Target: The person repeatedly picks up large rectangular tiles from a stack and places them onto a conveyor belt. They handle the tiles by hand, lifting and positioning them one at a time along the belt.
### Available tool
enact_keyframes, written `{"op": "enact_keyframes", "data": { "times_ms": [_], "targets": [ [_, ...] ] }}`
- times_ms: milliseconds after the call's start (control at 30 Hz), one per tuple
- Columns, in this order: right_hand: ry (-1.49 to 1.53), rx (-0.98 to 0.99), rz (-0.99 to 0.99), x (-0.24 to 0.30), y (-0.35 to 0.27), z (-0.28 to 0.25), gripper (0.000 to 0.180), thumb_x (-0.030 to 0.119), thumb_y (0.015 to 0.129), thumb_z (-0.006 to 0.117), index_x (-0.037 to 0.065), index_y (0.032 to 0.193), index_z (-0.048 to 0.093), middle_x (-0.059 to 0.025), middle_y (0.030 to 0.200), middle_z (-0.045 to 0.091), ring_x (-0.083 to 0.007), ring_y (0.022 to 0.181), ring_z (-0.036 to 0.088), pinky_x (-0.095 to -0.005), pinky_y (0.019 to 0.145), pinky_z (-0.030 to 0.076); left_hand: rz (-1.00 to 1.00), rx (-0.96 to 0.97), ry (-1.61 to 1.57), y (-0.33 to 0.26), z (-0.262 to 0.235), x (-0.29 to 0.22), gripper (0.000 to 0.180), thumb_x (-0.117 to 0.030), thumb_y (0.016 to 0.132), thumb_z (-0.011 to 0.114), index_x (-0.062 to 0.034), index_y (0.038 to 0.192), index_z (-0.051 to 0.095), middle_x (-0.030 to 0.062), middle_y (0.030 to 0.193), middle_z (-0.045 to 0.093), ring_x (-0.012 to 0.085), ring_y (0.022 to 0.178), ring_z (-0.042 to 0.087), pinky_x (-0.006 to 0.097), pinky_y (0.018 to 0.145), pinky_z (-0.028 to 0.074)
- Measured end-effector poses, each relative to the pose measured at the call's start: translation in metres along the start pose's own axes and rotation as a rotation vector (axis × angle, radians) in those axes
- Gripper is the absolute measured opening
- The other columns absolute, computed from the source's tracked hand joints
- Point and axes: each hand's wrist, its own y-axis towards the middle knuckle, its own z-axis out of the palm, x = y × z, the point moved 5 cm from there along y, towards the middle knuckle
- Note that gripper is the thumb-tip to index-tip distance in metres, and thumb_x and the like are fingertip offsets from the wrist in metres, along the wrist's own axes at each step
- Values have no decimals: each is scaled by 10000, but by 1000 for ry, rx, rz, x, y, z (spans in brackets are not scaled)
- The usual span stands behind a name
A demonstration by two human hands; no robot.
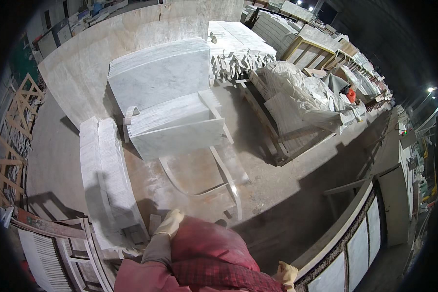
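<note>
My left hand (172,222), in a cream glove, lies close against the red apron (207,241) over my front. Its fingers are partly hidden, and I see nothing held. At lower right my right hand (285,274), gloved alike, is curled closed beside the edge of a long conveyor-like bench (321,243); what it holds, if anything, is hidden. Ahead, a pale grey-veined stone slab (180,138) leans at the front of several upright slabs on a floor rack. Neither hand touches them. A larger stack of veined slabs (160,73) stands behind.
On the left runs a long row of narrow white stone strips (104,170). Curved strips (224,175) lie on the floor ahead. A plastic-wrapped pallet (297,102) stands at right, and a big upright board (78,73) at back left. A slatted wooden frame (78,258) is at lower left.
</note>
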Motion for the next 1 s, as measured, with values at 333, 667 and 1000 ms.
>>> {"op": "enact_keyframes", "data": {
  "times_ms": [333, 667, 1000],
  "targets": [
    [-12, 27, 40, -2, -1, 2, 177, 202, 804, 711, 168, 951, 803, -116, 769, 749, -350, 695, 718, -462, 691, 579, 73, -63, 5, 18, 9, 4, 547, -481, 1005, 498, -79, 1331, 676, 203, 1409, 625, 394, 1327, 579, 490, 1129, 448],
    [-111, -305, -193, 20, -7, -27, 114, 304, 876, 787, 289, 985, 762, 14, 653, 588, -225, 551, 592, -388, 540, 523, 98, -91, 23, -58, -24, -28, 551, -470, 1014, 496, -42, 1307, 680, 232, 1398, 621, 399, 1323, 579, 488, 1109, 456],
    [-204, -441, -269, 33, -5, -34, 61, 273, 872, 794, 265, 918, 754, 22, 604, 549, -232, 490, 546, -387, 476, 483, 76, -105, 59, -52, -21, -35, 549, -460, 1029, 463, -25, 1256, 710, 245, 1364, 637, 412, 1297, 599, 495, 1091, 464]
  ]
}}
